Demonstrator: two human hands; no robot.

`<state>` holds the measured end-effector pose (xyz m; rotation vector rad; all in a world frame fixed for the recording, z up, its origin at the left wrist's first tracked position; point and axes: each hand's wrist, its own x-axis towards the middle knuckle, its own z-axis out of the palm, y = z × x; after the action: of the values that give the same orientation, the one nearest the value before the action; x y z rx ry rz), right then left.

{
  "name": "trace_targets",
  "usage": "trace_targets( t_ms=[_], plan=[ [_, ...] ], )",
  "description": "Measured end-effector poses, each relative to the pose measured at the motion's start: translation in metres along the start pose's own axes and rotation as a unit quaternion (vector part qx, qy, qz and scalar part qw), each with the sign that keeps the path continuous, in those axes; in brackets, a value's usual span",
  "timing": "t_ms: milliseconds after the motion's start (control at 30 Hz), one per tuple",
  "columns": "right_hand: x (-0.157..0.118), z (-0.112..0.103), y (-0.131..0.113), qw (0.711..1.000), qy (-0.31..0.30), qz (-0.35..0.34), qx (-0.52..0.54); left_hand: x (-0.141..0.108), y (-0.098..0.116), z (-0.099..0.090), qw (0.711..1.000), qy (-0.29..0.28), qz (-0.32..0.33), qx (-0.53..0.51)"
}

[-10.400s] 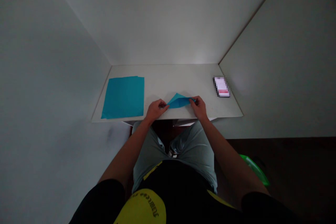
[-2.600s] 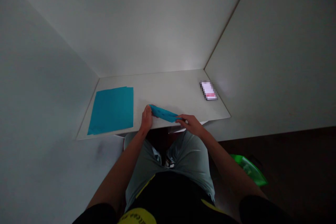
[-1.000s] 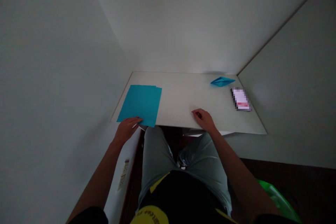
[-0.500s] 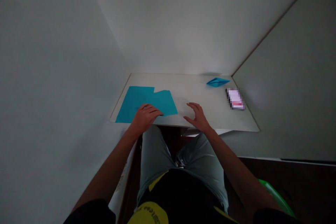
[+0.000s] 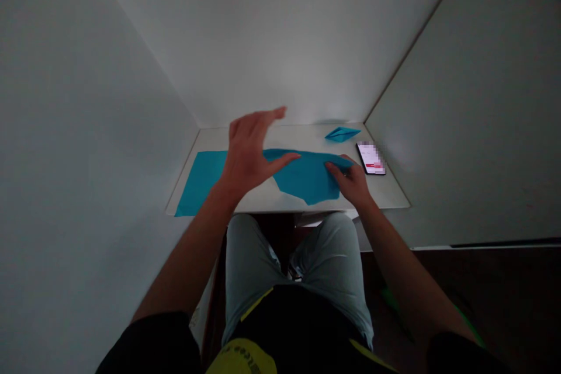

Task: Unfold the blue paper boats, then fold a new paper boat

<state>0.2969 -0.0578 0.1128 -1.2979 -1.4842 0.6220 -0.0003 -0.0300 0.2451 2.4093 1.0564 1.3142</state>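
A blue sheet of paper (image 5: pixel 307 178) lies partly raised over the middle of the white table, its right end pinched in my right hand (image 5: pixel 353 178). Over the left part of the table, my left hand (image 5: pixel 252 149) is lifted with thumb and fingers spread, holding nothing; it hides part of the blue paper behind it. Another blue sheet (image 5: pixel 199 178) rests flat at the table's left side. A folded blue paper piece (image 5: pixel 342 134) with pointed ends sits near the back right.
A phone (image 5: pixel 371 159) with a lit screen is at the right of the white table (image 5: pixel 263 201). Walls stand close at the left, back and right. My legs are below the front edge, and something green is on the dark floor at the lower right.
One blue sheet has moved right, its right end now in my right hand. My left hand has risen off the paper and opened. The whole view has shifted slightly.
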Motion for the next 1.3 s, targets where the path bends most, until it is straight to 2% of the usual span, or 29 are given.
trace_targets(
  t_ms=[33,100,167,200,267,300,367,433,533,633,733,867,1067,1300],
  plan=[
    [0.003,-0.004,0.001,0.999,0.021,0.013,0.028,0.001,-0.009,0.002,0.999,0.037,-0.022,-0.004],
    [0.009,-0.009,0.004,0.994,0.07,0.034,0.08,-0.009,-0.035,0.017,0.994,0.044,-0.077,-0.068],
    [0.014,-0.009,0.01,0.987,0.094,0.061,0.118,-0.029,-0.064,0.045,0.975,-0.011,-0.156,-0.157],
    [0.017,-0.007,0.014,0.984,0.092,0.076,0.128,-0.041,-0.077,0.061,0.956,-0.05,-0.199,-0.208],
    [0.02,-0.002,0.024,0.983,0.076,0.101,0.136,-0.063,-0.097,0.092,0.913,-0.102,-0.259,-0.297],
    [0.02,0.001,0.03,0.982,0.062,0.109,0.138,-0.072,-0.103,0.105,0.901,-0.101,-0.274,-0.321],
    [0.018,0.008,0.044,0.981,0.019,0.119,0.149,-0.086,-0.112,0.124,0.892,-0.073,-0.302,-0.328],
    [0.013,0.014,0.059,0.977,-0.042,0.131,0.161,-0.097,-0.12,0.133,0.893,-0.04,-0.329,-0.304],
    [0.003,0.023,0.083,0.972,-0.103,0.151,0.15,-0.11,-0.131,0.138,0.895,-0.026,-0.353,-0.271],
    [-0.004,0.028,0.102,0.972,-0.107,0.16,0.132,-0.124,-0.139,0.14,0.897,-0.036,-0.355,-0.261],
    [-0.009,0.031,0.112,0.976,-0.09,0.16,0.116,-0.135,-0.141,0.143,0.894,-0.016,-0.369,-0.254],
    [-0.014,0.029,0.114,0.976,-0.079,0.164,0.122,-0.14,-0.142,0.144,0.884,0.014,-0.391,-0.256],
    [-0.015,0.026,0.113,0.976,-0.068,0.162,0.132,-0.138,-0.145,0.139,0.89,0.014,-0.375,-0.26],
    [-0.018,0.025,0.11,0.986,-0.053,0.137,0.08,-0.138,-0.142,0.139,0.889,0.003,-0.386,-0.246]
  ],
)
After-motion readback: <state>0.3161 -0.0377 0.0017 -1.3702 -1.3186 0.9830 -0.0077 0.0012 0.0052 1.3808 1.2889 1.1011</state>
